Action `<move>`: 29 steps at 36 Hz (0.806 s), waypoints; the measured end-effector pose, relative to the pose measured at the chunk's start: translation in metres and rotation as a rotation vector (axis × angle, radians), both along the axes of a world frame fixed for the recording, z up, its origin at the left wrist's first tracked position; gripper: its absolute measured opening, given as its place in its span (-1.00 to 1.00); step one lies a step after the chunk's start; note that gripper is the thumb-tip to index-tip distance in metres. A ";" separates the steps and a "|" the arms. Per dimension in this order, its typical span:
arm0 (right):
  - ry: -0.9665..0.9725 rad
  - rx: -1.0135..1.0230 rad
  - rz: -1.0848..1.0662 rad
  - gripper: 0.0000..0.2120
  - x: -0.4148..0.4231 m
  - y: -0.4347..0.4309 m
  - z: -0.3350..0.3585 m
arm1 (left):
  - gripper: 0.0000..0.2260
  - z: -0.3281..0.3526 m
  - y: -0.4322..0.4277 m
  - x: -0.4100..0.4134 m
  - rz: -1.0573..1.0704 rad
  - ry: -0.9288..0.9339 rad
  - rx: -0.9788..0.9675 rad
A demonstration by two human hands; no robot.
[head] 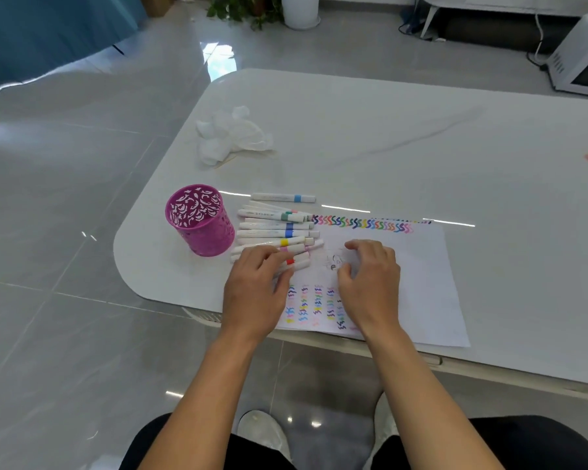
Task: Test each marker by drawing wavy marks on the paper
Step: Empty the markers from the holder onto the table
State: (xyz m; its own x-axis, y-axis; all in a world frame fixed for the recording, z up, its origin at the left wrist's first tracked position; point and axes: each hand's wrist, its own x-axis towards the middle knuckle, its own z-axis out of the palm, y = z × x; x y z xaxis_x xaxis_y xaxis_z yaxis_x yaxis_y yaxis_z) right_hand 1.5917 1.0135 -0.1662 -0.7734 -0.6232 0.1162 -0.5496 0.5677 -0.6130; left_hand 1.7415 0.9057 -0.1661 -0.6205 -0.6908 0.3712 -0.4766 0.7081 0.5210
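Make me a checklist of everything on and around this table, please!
Surface: white table, glossy, with rounded corners.
Job's things: sheet of paper carrying rows of coloured wavy marks; capped markers piled beside its left edge; one blue-banded marker lies apart behind the pile; pink cutout pen holder stands upright, left of the markers.
Clutter: crumpled white tissue at the far left of the table.
Grippers: left hand rests on the nearest markers; right hand curled over the paper, holding nothing visible.
Cables: cords on the floor near a white microwave.
Surroundings: grey tiled floor, potted plant.
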 end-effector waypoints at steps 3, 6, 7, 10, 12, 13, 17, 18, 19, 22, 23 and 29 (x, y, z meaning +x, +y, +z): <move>0.025 0.059 0.022 -0.72 -0.005 0.013 0.000 | -0.80 -0.003 0.003 -0.005 0.005 -0.019 -0.025; 0.041 0.100 0.059 -0.74 -0.010 0.022 -0.001 | -0.81 -0.006 0.007 -0.009 0.025 -0.050 -0.025; 0.043 0.104 0.069 -0.74 -0.012 0.024 -0.001 | -0.81 -0.006 0.009 -0.010 0.036 -0.062 -0.021; 0.036 0.101 0.082 -0.74 -0.018 0.030 -0.001 | -0.83 -0.005 0.012 -0.015 0.070 -0.083 -0.021; 0.033 0.096 0.081 -0.73 -0.022 0.033 -0.001 | -0.84 -0.004 0.012 -0.017 0.088 -0.090 -0.030; 0.030 0.093 0.081 -0.73 -0.023 0.034 -0.001 | -0.85 -0.004 0.012 -0.017 0.096 -0.098 -0.032; 0.024 0.095 0.093 -0.73 -0.032 0.038 0.000 | -0.85 -0.001 0.011 -0.019 0.102 -0.124 -0.045; 0.022 0.095 0.095 -0.73 -0.034 0.039 0.000 | -0.85 0.000 0.011 -0.019 0.103 -0.130 -0.047; 0.022 0.094 0.096 -0.73 -0.036 0.040 0.000 | -0.86 0.002 0.011 -0.019 0.106 -0.138 -0.048; 0.017 0.095 0.095 -0.73 -0.041 0.042 0.001 | -0.86 0.006 0.010 -0.020 0.122 -0.170 -0.041; 0.014 0.096 0.097 -0.73 -0.042 0.043 0.001 | -0.86 0.007 0.009 -0.020 0.126 -0.179 -0.038; 0.008 0.110 0.107 -0.72 -0.043 0.044 0.002 | -0.92 0.011 0.009 -0.020 0.130 -0.222 -0.058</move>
State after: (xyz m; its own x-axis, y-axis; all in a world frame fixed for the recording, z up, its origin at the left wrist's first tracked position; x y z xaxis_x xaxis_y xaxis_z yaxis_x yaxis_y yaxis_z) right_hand 1.5488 1.0575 -0.1644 -0.7010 -0.7115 0.0488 -0.6152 0.5687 -0.5460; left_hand 1.7218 0.9149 -0.1550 -0.5988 -0.7515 0.2770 -0.6633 0.6592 0.3543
